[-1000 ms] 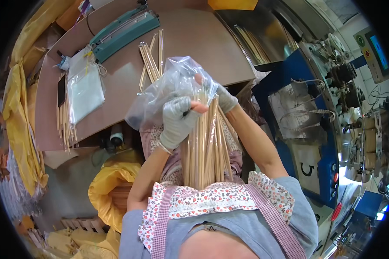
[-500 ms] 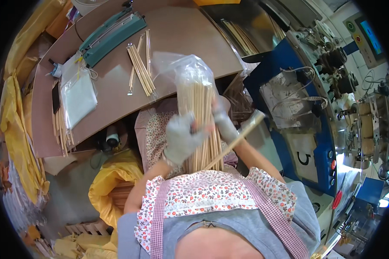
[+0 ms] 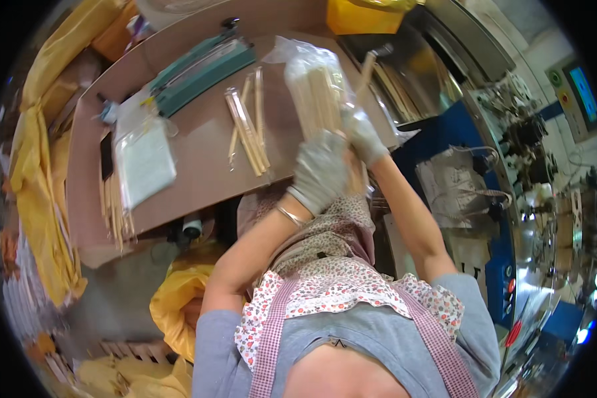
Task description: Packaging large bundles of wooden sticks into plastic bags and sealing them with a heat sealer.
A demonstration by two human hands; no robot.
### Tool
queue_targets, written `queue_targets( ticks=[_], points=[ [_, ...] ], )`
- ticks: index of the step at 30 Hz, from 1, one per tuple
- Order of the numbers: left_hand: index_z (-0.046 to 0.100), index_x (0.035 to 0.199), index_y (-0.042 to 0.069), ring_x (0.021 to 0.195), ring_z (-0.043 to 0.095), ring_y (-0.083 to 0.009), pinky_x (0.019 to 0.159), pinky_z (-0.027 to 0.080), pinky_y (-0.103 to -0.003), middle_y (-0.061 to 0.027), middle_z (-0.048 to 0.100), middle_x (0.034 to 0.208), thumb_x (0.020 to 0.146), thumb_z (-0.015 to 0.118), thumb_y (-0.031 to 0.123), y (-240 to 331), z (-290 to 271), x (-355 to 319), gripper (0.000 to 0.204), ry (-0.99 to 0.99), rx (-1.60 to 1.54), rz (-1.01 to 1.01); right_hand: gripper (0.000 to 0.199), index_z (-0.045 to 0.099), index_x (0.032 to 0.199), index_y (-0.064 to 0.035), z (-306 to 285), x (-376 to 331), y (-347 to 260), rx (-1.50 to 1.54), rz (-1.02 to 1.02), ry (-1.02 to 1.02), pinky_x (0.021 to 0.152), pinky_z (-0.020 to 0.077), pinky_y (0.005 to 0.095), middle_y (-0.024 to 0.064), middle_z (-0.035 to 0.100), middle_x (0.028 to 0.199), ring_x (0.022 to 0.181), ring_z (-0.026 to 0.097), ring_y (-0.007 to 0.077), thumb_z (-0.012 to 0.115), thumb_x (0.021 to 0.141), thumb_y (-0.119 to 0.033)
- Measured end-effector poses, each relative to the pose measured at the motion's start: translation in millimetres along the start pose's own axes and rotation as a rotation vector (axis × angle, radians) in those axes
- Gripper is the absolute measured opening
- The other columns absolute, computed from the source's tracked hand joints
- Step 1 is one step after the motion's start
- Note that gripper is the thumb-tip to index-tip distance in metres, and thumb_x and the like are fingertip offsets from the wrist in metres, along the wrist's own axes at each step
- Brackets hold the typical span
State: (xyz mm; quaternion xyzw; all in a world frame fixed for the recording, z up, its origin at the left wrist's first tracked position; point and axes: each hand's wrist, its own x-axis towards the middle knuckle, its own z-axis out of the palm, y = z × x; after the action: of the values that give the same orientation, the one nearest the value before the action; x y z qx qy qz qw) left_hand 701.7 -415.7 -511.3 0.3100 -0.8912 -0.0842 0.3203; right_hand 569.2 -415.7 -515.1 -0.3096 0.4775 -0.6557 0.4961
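Note:
A clear plastic bag (image 3: 317, 93) packed with wooden chopsticks is tilted over the table's front edge. My left hand (image 3: 322, 169), in a pale grey glove, is closed round its lower part. At the bag's right side is my gloved right hand (image 3: 363, 132), also closed on it, though motion blurs the fingers. One wrapped pair of chopsticks (image 3: 366, 74) sticks up beside the bag above my right hand; whether the fingers grip it too is unclear. My hands hide the bag's lower end. Several wrapped chopsticks (image 3: 249, 136) lie on the table to the left.
A green bag sealer (image 3: 202, 76) stands at the back of the brown table (image 3: 199, 159). Flat clear bags (image 3: 142, 166) and a dark phone (image 3: 106, 156) lie left. A yellow bin (image 3: 365, 16) is at the back, a blue machine (image 3: 504, 239) on the right, a yellow sack (image 3: 179, 298) below.
Both hands have moved forward and up with the bag, from my lap to over the table edge. The protruding wrapped pair now points up instead of lying across the bag's lower end.

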Motion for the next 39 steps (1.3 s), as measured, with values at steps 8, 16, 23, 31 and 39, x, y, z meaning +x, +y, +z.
queue_targets(
  ticks=[8, 16, 23, 31, 39],
  points=[
    [0.052, 0.097, -0.002, 0.075, 0.055, -0.0231, 0.062, 0.047, -0.033, -0.0152, 0.054, 0.087, 0.091, 0.056, 0.034, -194.0, -16.8, 2.9, 0.037, 0.209, 0.057, -0.766, 0.043, 0.059, 0.118, -0.0039, -169.5, 146.4, -25.9, -1.218, -0.325, 0.412, 0.087, 0.0484, 0.033, 0.0159, 0.066, 0.107, 0.101, 0.063, 0.0285, 0.059, 0.079, -0.02],
    [0.049, 0.113, 0.0, 0.092, 0.061, -0.038, 0.075, 0.053, -0.045, -0.0183, 0.055, 0.104, 0.074, 0.071, 0.047, -168.5, 13.5, 28.2, 0.065, -0.194, 0.419, -0.866, 0.078, 0.048, 0.128, 0.001, -307.0, 229.5, 34.4, -1.748, 0.315, 0.485, 0.097, 0.0454, 0.0397, 0.0244, 0.054, 0.126, 0.118, 0.053, 0.0355, 0.073, 0.067, -0.039],
    [0.06, 0.092, 0.0, 0.081, 0.065, -0.0359, 0.074, 0.052, -0.043, -0.0238, 0.065, 0.082, 0.075, 0.064, 0.034, -208.2, -20.5, 31.5, 0.038, -0.567, 0.363, -0.745, 0.048, 0.058, 0.113, -0.0049, -244.0, 204.9, 32.3, -1.171, 0.38, 0.149, 0.075, 0.0499, 0.0369, 0.0155, 0.065, 0.098, 0.085, 0.064, 0.0251, 0.07, 0.073, -0.029],
    [0.046, 0.106, -0.004, 0.076, 0.063, -0.0425, 0.069, 0.051, -0.049, -0.0248, 0.063, 0.075, 0.083, 0.059, 0.017, -99.9, -57.8, 10.5, 0.033, -0.041, -0.232, -0.904, 0.032, 0.055, 0.109, -0.0059, 25.8, 42.6, -35.4, -0.487, 0.081, -0.24, 0.053, 0.0413, 0.0188, -0.0022, 0.058, 0.08, 0.063, 0.051, 0.0037, 0.068, 0.086, -0.024],
    [0.044, 0.125, 0.0, 0.106, 0.052, -0.0381, 0.092, 0.046, -0.042, -0.0206, 0.045, 0.119, 0.072, 0.068, 0.013, -50.4, -54.3, -5.9, 0.06, -0.296, -0.463, -0.254, 0.042, 0.054, 0.115, -0.0015, 43.5, -2.7, -12.0, -0.152, 0.236, -0.238, 0.068, 0.0499, 0.0253, 0.0045, 0.062, 0.094, 0.08, 0.058, 0.0098, 0.065, 0.087, -0.031]
  ],
)
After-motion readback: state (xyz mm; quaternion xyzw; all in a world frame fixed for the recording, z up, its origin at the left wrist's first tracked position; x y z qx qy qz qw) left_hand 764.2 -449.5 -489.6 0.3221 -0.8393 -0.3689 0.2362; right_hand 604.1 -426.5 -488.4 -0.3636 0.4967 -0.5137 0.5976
